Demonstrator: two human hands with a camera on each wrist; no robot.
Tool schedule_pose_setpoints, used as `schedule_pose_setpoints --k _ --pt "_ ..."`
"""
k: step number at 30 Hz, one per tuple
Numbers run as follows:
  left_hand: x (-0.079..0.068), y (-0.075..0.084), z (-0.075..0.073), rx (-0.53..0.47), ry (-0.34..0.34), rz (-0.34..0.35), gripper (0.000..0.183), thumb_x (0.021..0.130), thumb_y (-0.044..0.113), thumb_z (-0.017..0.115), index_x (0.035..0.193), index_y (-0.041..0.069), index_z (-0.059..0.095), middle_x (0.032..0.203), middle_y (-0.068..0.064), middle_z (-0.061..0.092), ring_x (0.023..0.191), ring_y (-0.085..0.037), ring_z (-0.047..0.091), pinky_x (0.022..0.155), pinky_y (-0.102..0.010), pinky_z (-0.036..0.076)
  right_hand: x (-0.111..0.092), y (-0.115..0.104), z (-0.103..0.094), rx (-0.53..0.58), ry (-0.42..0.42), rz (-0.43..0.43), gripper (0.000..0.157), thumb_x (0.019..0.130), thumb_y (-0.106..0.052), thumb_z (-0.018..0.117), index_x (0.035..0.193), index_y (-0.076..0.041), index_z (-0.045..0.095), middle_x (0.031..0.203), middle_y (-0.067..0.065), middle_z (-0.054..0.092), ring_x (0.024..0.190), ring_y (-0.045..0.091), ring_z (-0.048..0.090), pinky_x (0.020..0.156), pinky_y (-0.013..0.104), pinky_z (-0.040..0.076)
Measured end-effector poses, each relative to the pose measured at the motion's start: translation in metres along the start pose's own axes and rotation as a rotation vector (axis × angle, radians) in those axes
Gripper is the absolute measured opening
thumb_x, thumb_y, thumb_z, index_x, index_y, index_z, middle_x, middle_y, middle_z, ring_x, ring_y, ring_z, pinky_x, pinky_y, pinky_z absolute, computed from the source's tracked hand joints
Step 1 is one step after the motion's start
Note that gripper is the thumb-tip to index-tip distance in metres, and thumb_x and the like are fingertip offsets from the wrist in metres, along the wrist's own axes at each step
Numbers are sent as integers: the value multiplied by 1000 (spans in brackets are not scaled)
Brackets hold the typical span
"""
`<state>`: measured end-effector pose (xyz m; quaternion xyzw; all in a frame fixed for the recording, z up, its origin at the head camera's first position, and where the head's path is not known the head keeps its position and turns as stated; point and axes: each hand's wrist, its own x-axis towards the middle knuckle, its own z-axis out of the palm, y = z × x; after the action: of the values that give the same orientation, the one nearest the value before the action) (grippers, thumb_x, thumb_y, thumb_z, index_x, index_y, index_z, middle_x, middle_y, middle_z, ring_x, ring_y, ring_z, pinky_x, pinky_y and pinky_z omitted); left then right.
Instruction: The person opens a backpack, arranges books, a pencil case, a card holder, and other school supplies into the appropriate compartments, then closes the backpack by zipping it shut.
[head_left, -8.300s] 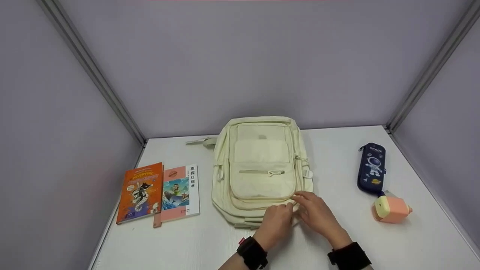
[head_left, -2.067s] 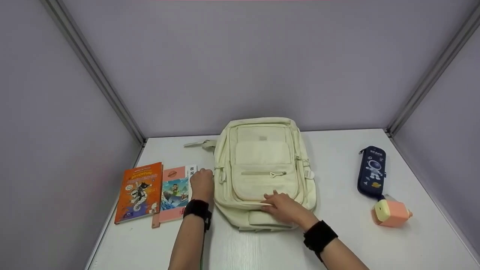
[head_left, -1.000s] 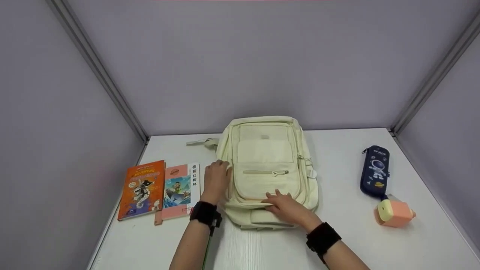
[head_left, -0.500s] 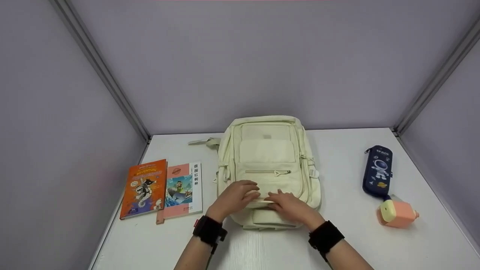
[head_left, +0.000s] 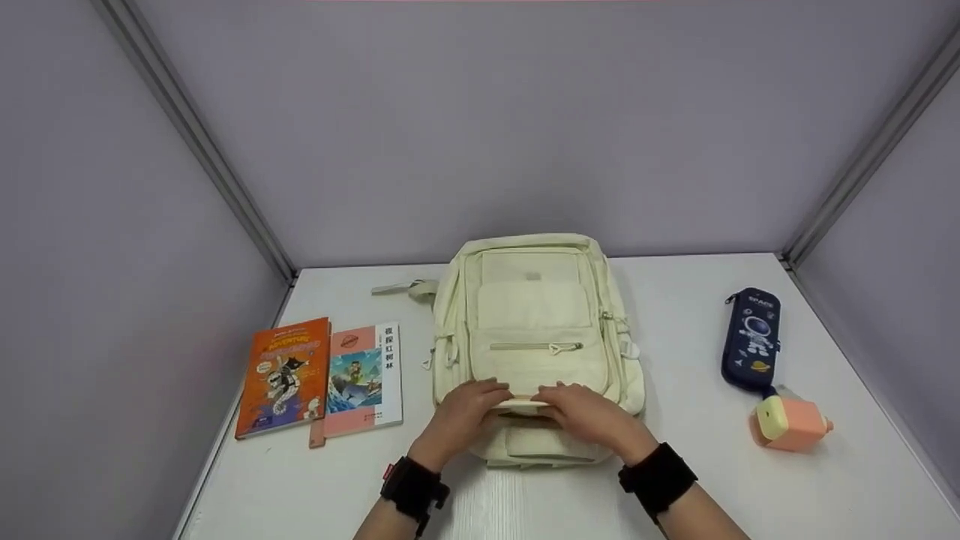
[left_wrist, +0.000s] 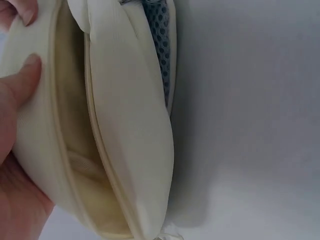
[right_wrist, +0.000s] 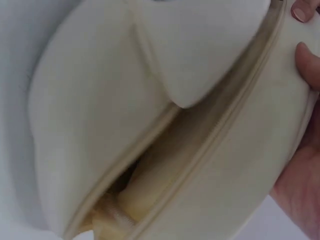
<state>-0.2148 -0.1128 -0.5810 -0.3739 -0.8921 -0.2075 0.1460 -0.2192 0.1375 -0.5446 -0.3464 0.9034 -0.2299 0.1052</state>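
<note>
A cream backpack (head_left: 534, 300) lies front side up on the white table, its lower end towards me. My left hand (head_left: 459, 420) grips the near edge of its front panel on the left. Beside it, my right hand (head_left: 596, 421) grips the same edge. Below the raised edge the unzipped compartment gapes. Both wrist views look into it: a pale yellowish lining (left_wrist: 82, 165) shows in the left one, and the parted zip edges (right_wrist: 200, 150) run across the right one. Thumbs press the outside of the panel; some fingertips are hidden.
An orange book (head_left: 285, 379) overlaps a pink-and-white book (head_left: 365, 379) on the left, with a pinkish strip (head_left: 317, 433) under them. A navy astronaut pencil case (head_left: 752, 337) and a peach-and-yellow box-shaped object (head_left: 795, 424) lie on the right. Walls enclose the table.
My left hand has gone from the backpack's lower right, up its left side, then back to the front panel's near edge beside my right hand. The compartment now gapes there.
</note>
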Motion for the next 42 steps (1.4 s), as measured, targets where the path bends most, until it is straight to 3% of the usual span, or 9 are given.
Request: schedule_pose_setpoints --k 6,9,17,25,28,35,37,39,42 --pt "5 5 -6 -11 171 -13 26 84 10 76 109 14 70 108 -3 70 97 -21 67 75 -34 56 -5 -8 -16 52 37 -41 31 101 -23 58 128 -11 64 127 8 64 115 26 60 97 44 46" --pt "10 8 -12 -11 236 -26 29 84 6 77 110 13 67 106 -3 69 94 -21 67 71 -34 56 -10 -11 -27 63 94 -30 37 99 -28 60 132 -12 62 128 5 63 111 22 62 94 43 48" --pt "28 11 -36 8 320 -81 41 80 -12 68 113 12 63 110 -2 66 97 -20 66 67 -34 55 -29 -6 -58 11 270 42 49 93 -47 63 131 -17 63 128 1 64 119 23 58 97 45 46" --pt "41 7 -64 -67 328 -104 47 79 -18 59 116 10 63 111 -3 66 96 -23 66 73 -38 54 -42 16 -79 166 375 -13 39 91 -31 71 125 -13 68 123 2 66 118 23 59 97 43 46" --pt "44 7 -73 -118 313 -128 43 84 -16 57 119 9 62 113 -4 66 98 -24 65 76 -40 53 -41 24 -86 239 361 -22 39 91 -26 72 127 -12 67 126 5 65 120 26 57 97 46 45" --pt "57 0 -88 -228 260 -244 32 92 -7 57 118 12 64 112 -3 68 104 -20 64 85 -41 51 -25 42 -103 406 299 65 35 93 -23 70 126 -12 68 127 8 64 132 37 41 106 54 32" --pt "61 -2 -90 -257 247 -269 27 95 -2 59 116 13 65 110 -2 68 101 -17 64 84 -40 51 -20 44 -106 427 307 57 30 94 -21 68 122 -8 69 119 9 66 123 36 49 101 50 40" --pt "64 -4 -90 -276 245 -285 23 96 3 61 115 15 65 109 -1 69 100 -16 64 83 -40 51 -14 46 -107 439 332 51 24 96 -19 66 114 -5 71 102 6 67 105 28 58 86 41 50" --pt "68 -5 -87 -272 256 -314 18 96 9 63 113 14 66 108 -1 69 100 -16 64 83 -40 51 -5 48 -107 414 396 48 19 98 -21 63 106 -6 71 83 0 59 73 14 53 66 29 48"
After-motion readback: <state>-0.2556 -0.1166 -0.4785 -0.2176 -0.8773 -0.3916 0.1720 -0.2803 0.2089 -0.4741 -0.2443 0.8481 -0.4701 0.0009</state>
